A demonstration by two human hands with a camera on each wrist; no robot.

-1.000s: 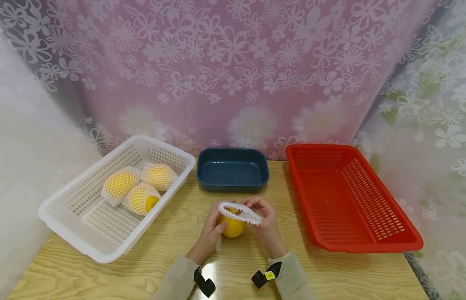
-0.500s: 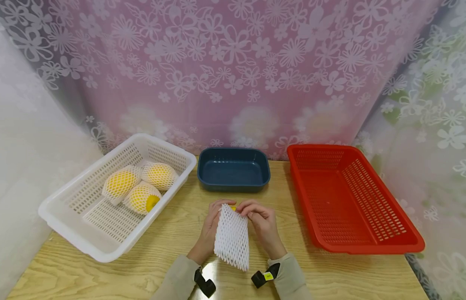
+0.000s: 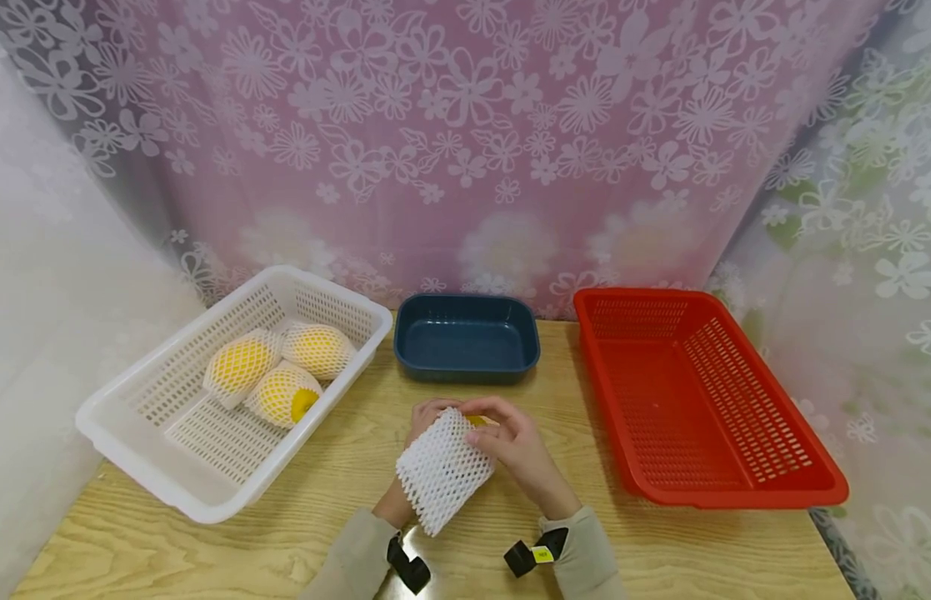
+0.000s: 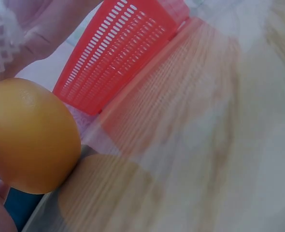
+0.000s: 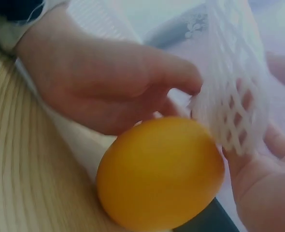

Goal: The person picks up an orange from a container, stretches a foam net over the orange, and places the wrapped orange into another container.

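Both hands meet over the front middle of the table. My left hand (image 3: 422, 418) holds a smooth orange-yellow fruit (image 5: 159, 174), rounded and slightly oval; the net hides most of it in the head view. A white foam net sleeve (image 3: 444, 471) hangs toward me in front of the fruit and covers part of the left hand. The thumb and fingers of my right hand (image 3: 525, 454) pinch the sleeve near its upper end. In the right wrist view, the left thumb reaches the sleeve's edge above the fruit.
At left, a white basket (image 3: 165, 492) contains several yellow fruits (image 3: 243, 367) in foam nets. A dark blue tray (image 3: 465, 375) stands behind the hands. On the right is a red basket (image 3: 735, 492). A floral curtain (image 3: 465, 167) hangs behind the wooden table (image 3: 300, 517).
The foam sleeve first showed its open mouth above the fruit, then flopped down toward me, and now slants to the left. The right hand has shifted slightly left over it.
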